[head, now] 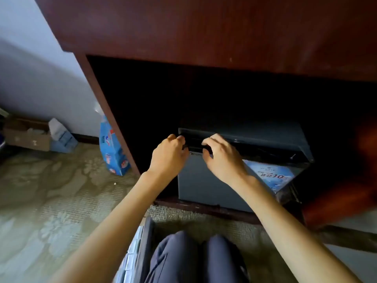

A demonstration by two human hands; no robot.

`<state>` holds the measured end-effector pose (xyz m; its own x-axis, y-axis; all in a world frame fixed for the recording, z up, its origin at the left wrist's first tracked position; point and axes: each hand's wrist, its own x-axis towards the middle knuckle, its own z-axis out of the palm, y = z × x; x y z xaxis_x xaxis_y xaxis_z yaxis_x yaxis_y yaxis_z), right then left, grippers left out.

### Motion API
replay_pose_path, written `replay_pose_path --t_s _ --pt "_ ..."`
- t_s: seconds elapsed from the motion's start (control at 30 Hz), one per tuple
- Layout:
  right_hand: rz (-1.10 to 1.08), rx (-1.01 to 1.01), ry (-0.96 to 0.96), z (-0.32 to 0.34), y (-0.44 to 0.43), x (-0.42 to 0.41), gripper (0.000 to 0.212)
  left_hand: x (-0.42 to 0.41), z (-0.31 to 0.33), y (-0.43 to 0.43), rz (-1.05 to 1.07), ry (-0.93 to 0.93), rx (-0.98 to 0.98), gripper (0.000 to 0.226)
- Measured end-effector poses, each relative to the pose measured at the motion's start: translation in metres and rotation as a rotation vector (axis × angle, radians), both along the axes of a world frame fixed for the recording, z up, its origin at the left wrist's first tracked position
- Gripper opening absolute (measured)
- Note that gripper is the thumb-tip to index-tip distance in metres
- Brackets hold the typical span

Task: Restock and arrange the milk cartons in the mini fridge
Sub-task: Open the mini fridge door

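Observation:
A small dark-grey mini fridge [206, 184] stands inside a dark alcove under a red-brown wooden cabinet [204, 27]. Its door looks closed, with a blue sticker [271, 174] on the front. My left hand [168, 155] curls its fingers over the top left edge of the fridge door. My right hand [221, 155] hooks its fingers on the same top edge, just to the right. A grey crate holding several milk cartons [132, 252] sits on the floor by my left knee, partly hidden by my left arm.
A blue printed bag [113, 152] leans against the cabinet's left side panel. A cardboard box [26, 135] and a pale blue box [62, 135] sit by the wall at far left. Patterned carpet [51, 201] covers the floor. My knees [195, 256] are in front of the fridge.

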<state>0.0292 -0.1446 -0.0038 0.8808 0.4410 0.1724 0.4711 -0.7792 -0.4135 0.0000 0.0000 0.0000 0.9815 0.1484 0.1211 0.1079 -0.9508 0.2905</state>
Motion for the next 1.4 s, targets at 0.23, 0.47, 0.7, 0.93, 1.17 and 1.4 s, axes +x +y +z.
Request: replay_pose_path --t_s 0.23,0.47,0.7,0.93,1.17,1.4 --pt "-0.157 -0.035 -0.145 -0.081 -0.001 0.025 0.023 0.033 -0.09 -0.015 -0.127 -0.159 0.044 0.046" --pt "-0.153 -0.098 -0.128 -0.075 -0.002 0.013 0.014 0.033 -0.098 -0.021 -0.136 -0.091 0.099 0.059" --pt "-0.166 -0.143 -0.064 -0.071 0.003 0.007 0.015 0.029 -0.087 -0.025 -0.109 -0.032 0.162 0.053" --pt "-0.168 -0.041 -0.097 -0.07 -0.01 -0.029 0.021 -0.03 -0.092 -0.03 -0.135 -0.2 0.309 0.043" --pt "-0.211 0.072 -0.245 -0.072 -0.042 -0.098 0.031 -0.103 -0.075 -0.054 -0.334 -0.24 0.182 0.036" --pt "-0.296 0.077 -0.141 -0.062 -0.112 -0.154 0.028 -0.166 -0.057 -0.108 -0.567 -0.167 0.115 0.042"
